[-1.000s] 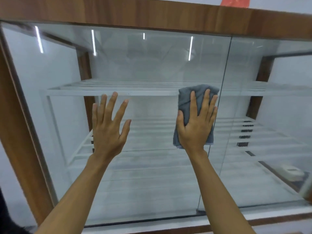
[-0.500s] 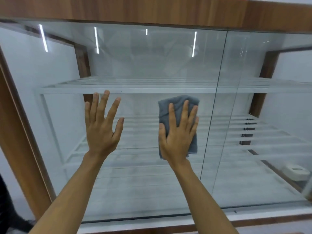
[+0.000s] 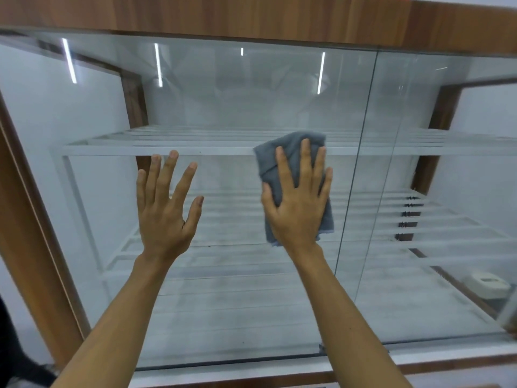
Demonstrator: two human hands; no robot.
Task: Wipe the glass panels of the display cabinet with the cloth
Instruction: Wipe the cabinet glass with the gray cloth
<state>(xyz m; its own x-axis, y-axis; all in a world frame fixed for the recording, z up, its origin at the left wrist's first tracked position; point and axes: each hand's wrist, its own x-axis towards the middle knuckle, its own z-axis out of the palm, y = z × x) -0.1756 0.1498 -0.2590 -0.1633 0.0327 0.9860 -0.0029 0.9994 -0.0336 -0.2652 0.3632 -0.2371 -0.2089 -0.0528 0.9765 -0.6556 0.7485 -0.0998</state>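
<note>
The display cabinet has a wood frame (image 3: 251, 15) and two glass panels: a large left panel (image 3: 223, 303) and a right panel (image 3: 436, 275), meeting at a vertical edge right of centre. A folded grey cloth (image 3: 268, 163) lies flat against the left panel at the height of the upper shelf. My right hand (image 3: 299, 203) presses on the cloth with spread fingers. My left hand (image 3: 165, 208) rests flat on the same panel to the left, fingers apart, holding nothing.
Inside the cabinet are white slatted shelves (image 3: 156, 149) at two levels. A small white object (image 3: 488, 284) sits at the lower right inside. The wood side post (image 3: 30, 247) bounds the left edge, and a white sill (image 3: 251, 371) runs along the bottom.
My right hand slid the cloth left and down from the panel joint, then back up and a little right. My left hand has stayed flat on the glass.
</note>
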